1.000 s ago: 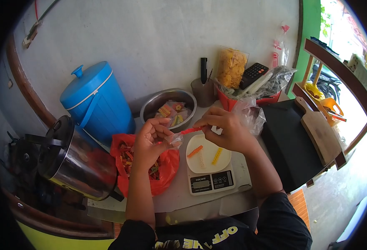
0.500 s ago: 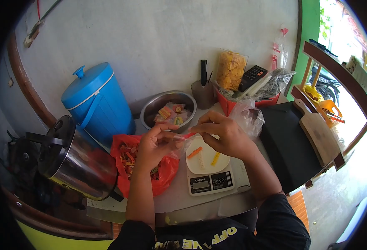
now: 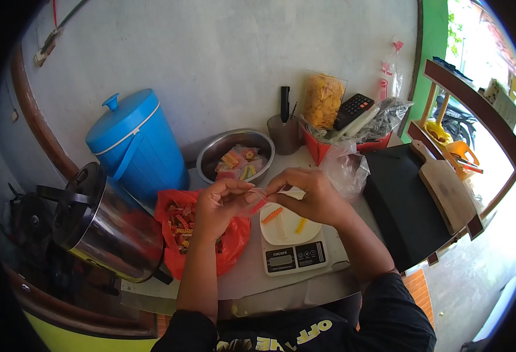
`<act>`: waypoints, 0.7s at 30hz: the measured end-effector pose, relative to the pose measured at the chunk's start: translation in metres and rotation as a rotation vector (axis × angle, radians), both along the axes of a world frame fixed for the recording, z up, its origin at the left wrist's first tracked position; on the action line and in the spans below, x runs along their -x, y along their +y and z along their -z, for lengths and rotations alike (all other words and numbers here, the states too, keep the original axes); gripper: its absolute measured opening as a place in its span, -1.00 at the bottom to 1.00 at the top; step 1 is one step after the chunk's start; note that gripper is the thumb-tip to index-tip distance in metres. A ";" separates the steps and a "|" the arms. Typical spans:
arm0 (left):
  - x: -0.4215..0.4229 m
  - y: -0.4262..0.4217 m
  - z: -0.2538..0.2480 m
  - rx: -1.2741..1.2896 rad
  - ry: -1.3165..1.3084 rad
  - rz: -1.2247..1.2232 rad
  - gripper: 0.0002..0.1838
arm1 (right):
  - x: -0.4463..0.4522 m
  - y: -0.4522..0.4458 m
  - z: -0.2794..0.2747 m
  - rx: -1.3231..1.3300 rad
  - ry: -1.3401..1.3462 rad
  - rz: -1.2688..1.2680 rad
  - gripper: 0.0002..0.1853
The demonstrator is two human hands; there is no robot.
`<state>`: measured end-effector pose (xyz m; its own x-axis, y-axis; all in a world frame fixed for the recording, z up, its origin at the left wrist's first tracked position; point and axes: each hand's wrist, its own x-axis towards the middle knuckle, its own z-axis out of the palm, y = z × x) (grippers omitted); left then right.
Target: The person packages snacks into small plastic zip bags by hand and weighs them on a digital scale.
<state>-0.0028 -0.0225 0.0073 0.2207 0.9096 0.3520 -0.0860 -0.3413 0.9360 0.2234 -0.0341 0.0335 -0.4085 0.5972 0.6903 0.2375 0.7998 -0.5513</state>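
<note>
My left hand pinches a small clear plastic bag with something red showing inside. At the bag's upper edge, the fingertips of my right hand are closed; what lies between them is too small to make out. Below the hands is a white kitchen scale with a pale plate on top. An orange crinkled strip, a pale one and a yellow strip lie on that plate. Left of it, a red plastic bag holds many coloured strips. Filled packets sit in the metal bowl.
A blue cooler jug and a steel pot stand at the left. Behind the scale are a grey cup and a red tray with a calculator. A cutting board lies at the right on a black surface.
My right hand has moved slightly down against the small bag. The red strip it held at the bag's mouth now shows lower, inside the bag.
</note>
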 end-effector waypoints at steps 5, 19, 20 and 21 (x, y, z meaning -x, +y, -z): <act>0.006 0.004 -0.001 -0.149 -0.058 -0.040 -0.81 | 0.001 0.006 0.006 -0.060 0.005 0.028 -0.80; 0.022 0.006 -0.009 -0.180 -0.125 -0.161 -0.65 | 0.035 0.047 0.108 -0.008 -0.726 0.227 -0.80; 0.021 0.006 -0.008 -0.177 -0.137 -0.155 -0.64 | 0.036 0.046 0.104 -0.010 -0.755 0.261 -0.81; 0.021 0.006 -0.009 -0.175 -0.147 -0.150 -0.63 | 0.034 0.047 0.098 0.004 -0.618 0.244 -0.78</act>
